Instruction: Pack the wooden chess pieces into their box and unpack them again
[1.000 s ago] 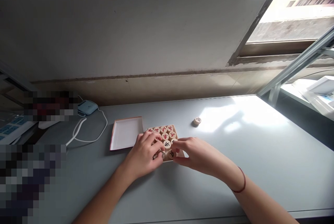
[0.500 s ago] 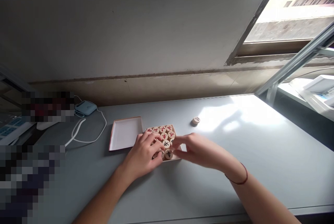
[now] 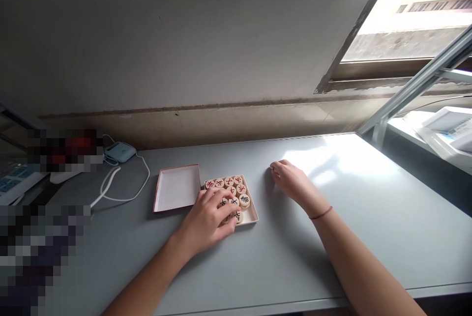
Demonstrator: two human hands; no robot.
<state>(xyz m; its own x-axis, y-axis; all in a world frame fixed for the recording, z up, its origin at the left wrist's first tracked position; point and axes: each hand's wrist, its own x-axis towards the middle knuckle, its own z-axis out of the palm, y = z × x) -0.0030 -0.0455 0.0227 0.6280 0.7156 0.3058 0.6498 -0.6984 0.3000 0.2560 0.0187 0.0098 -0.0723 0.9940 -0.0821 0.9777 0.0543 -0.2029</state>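
A shallow box (image 3: 252, 215) holds rows of round wooden Chinese chess pieces (image 3: 244, 200), some with red characters and some with black. Its front right corner has no piece in it. My left hand (image 3: 214, 213) lies across the pieces with its fingers apart, hiding several of them. To the right of the box, my right hand (image 3: 289, 178) is closed at the tabletop around a single Chinese chess piece (image 3: 273, 170), which the fingers mostly cover.
The box lid (image 3: 177, 189) lies inner side up, left of the box. Farther left are a pale blue device (image 3: 121, 152) and a white cable (image 3: 147, 173) on the grey table (image 3: 295, 272). A wall runs behind, and a metal frame (image 3: 413, 90) stands at the right.
My right hand has moved from the box to the lone piece on the right and closed on it. A black piece now shows in the box's right column. My left hand has shifted slightly right.
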